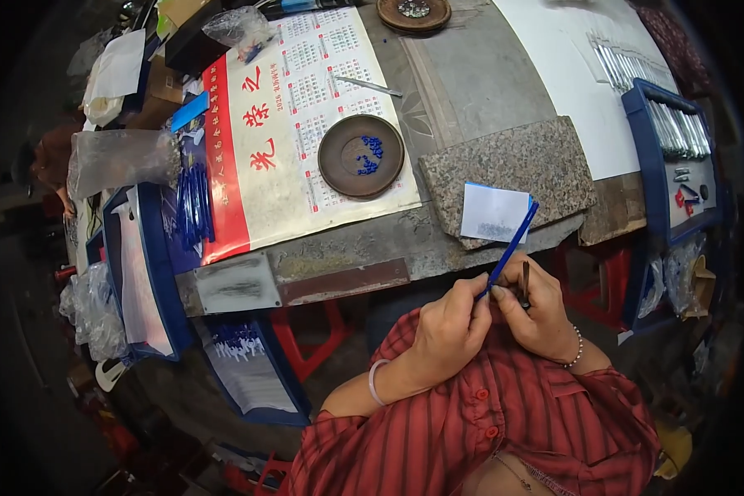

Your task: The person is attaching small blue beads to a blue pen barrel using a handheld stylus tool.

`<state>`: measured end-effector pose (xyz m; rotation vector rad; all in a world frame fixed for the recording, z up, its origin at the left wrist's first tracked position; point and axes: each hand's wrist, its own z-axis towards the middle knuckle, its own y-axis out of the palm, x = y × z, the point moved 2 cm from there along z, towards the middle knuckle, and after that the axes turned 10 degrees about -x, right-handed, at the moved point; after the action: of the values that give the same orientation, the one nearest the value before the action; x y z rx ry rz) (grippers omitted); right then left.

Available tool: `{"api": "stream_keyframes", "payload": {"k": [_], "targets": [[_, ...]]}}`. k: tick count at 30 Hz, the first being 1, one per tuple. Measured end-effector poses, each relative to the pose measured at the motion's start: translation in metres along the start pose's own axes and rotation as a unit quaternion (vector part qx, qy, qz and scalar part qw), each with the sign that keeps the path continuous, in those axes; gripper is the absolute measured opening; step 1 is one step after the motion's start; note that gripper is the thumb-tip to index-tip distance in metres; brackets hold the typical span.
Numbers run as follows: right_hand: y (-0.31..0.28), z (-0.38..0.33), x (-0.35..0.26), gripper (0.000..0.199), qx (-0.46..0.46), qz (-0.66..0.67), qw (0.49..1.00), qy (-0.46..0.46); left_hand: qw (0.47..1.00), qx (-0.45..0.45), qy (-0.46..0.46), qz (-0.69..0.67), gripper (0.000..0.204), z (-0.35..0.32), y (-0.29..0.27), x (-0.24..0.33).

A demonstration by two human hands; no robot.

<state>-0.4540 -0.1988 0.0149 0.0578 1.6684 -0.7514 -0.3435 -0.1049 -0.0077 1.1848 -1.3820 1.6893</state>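
In front of my chest, my left hand (pixel 455 321) is closed, its fingertips pinching the lower end of a slim blue pen-like tube (pixel 509 245). The tube slants up to the right, its tip over a white paper pad (pixel 494 213). My right hand (pixel 539 310) meets the left, with its thumb at the tube's lower end. A short dark rod-like tool (pixel 525 283) also sits in the right fingers; its exact kind is unclear. The pad, grey-smudged at its near side, lies on a speckled stone slab (pixel 546 157).
A brown round dish (pixel 331 169) of small blue parts rests on a calendar sheet (pixel 264 198). Blue tubes (pixel 194 207) lie at left. Blue trays stand at left (pixel 161 281) and right (pixel 641 124), the right one holding silvery tubes (pixel 678 132). Red stools (pixel 310 343) are below the table.
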Motion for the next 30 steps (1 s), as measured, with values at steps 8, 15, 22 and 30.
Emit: {"api": "stream_keyframes", "payload": {"k": [8, 15, 22, 30], "targets": [[0.004, -0.003, 0.015, 0.018, -0.063, 0.169, 0.975, 0.126, 1.0, -0.012, -0.005, 0.019, 0.02, -0.003, 0.004, -0.005], [-0.009, 0.005, 0.03, 0.031, -0.028, 0.396, 0.903, 0.165, 0.988, -0.001, -0.059, -0.141, 0.018, -0.002, 0.009, -0.008], [-0.017, 0.014, 0.043, 0.023, 0.06, 0.477, 0.862, 0.161, 0.981, -0.078, -0.116, -0.133, 0.015, 0.006, 0.006, -0.003], [-0.04, 0.005, 0.042, 0.016, 0.135, 0.227, 0.964, -0.036, 0.809, -0.102, -0.287, -0.502, 0.034, 0.023, 0.006, -0.019]]}}
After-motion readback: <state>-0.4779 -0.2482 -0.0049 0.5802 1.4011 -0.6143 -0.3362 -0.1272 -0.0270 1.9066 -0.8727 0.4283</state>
